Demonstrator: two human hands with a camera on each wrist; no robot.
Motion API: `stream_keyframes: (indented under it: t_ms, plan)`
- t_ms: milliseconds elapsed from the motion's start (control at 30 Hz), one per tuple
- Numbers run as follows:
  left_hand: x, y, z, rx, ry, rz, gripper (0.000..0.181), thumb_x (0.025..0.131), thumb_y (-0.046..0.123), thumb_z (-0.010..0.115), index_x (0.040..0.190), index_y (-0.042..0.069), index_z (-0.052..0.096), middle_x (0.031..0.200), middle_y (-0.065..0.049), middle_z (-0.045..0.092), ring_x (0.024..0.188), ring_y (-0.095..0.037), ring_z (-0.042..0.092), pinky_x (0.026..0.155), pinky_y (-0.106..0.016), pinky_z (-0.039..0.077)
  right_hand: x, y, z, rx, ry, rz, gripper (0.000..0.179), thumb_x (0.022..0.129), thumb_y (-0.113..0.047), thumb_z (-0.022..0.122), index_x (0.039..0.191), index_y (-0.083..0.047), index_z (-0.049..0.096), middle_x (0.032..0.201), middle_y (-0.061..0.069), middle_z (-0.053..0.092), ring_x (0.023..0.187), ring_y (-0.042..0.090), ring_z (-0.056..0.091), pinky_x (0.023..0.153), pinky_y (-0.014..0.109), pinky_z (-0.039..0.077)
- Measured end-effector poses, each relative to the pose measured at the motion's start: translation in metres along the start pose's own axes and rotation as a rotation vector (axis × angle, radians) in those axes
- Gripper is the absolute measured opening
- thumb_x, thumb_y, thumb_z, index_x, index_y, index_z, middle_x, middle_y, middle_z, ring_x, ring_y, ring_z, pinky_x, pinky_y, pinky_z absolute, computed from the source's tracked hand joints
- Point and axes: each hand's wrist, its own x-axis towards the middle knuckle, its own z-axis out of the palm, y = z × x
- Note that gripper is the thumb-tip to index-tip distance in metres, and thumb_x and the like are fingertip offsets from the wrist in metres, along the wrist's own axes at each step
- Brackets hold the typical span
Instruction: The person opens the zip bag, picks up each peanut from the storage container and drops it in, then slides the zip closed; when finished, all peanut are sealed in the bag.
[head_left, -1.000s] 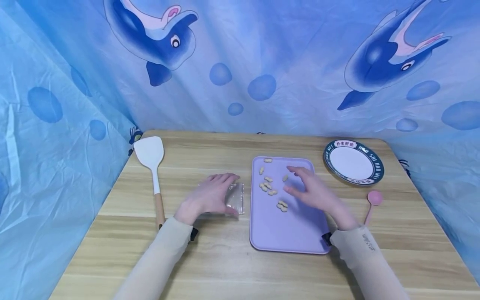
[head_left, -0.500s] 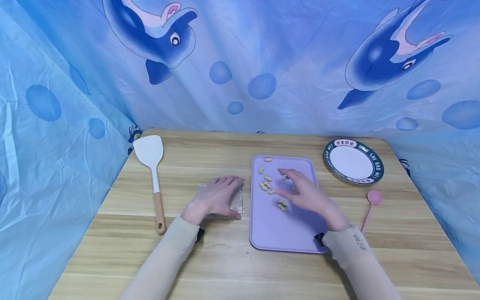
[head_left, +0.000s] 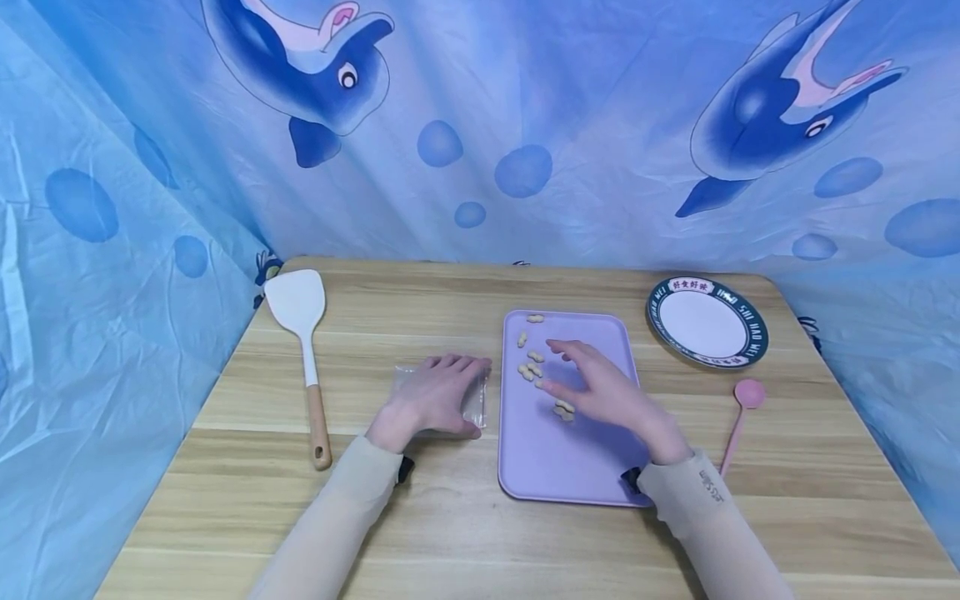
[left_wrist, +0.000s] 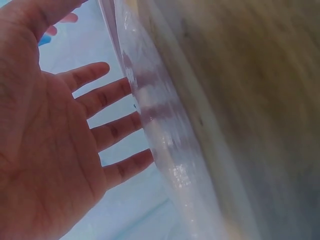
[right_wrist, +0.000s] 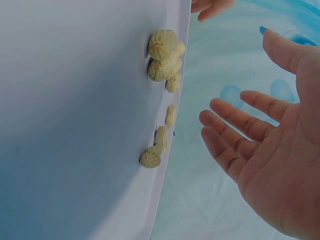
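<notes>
From my remote feed, two pale sleeves [head_left: 322, 517] enter at the bottom of the frame over one wooden table [head_left: 435, 533]. The left hand [head_left: 438, 394], at centre-left, is spread with its fingers reaching out over one clear bag [head_left: 474, 407]; compared with a second ago, I see it slightly further right. The bag lies flat, long axis left to right, its right edge facing one purple tray [head_left: 555, 475]. The tray's long axis runs from bottom to top. Over it, the right hand [head_left: 607, 392] is loosely opened, thumb apart, and has moved left towards the peanuts [head_left: 527, 372]. I count at least seven, mostly in the tray's upper left; the topmost points left-right, the next nearly up-down. One pink spoon [head_left: 738, 422] slants at centre-right, one white spatula [head_left: 308, 362] stretches up the left, and one plate [head_left: 702, 323] sits upper right, before a dolphin-printed backdrop [head_left: 450, 50].
</notes>
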Motion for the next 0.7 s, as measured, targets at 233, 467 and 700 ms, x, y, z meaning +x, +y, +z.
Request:
stream_keyframes:
  t_ms: [233, 467, 700]
  plan:
    - [0.0003, 0.0017, 0.0004, 0.01, 0.013, 0.006, 0.105, 0.068, 0.058, 0.081, 0.155, 0.021, 0.035, 0.152, -0.001, 0.044, 0.14, -0.025, 0.038, 0.115, -0.048, 0.028, -0.0003, -0.0014, 0.0007, -0.004, -0.019, 0.009, 0.067, 0.095, -0.039, 0.068, 0.146, -0.003, 0.046, 0.145, 0.016, 0.05, 0.128, 0.033, 0.051, 0.106, 0.051, 0.041]
    - [0.0004, 0.0007, 0.0009, 0.009, 0.029, 0.017, 0.104, 0.069, 0.058, 0.081, 0.155, 0.021, 0.035, 0.152, -0.002, 0.045, 0.139, -0.025, 0.039, 0.115, -0.048, 0.029, 0.0, -0.0009, 0.0034, -0.027, -0.023, 0.008, 0.067, 0.095, -0.043, 0.066, 0.146, -0.004, 0.046, 0.143, 0.015, 0.052, 0.123, 0.031, 0.054, 0.103, 0.05, 0.044]
    - [-0.0003, 0.0007, -0.0003, -0.039, 0.038, 0.016, 0.105, 0.068, 0.057, 0.082, 0.155, 0.021, 0.035, 0.152, -0.004, 0.045, 0.139, -0.026, 0.039, 0.115, -0.05, 0.028, -0.0001, 0.0006, 0.0049, -0.017, -0.031, 0.008, 0.065, 0.095, -0.039, 0.068, 0.145, -0.003, 0.047, 0.141, 0.015, 0.054, 0.12, 0.031, 0.056, 0.1, 0.049, 0.047]
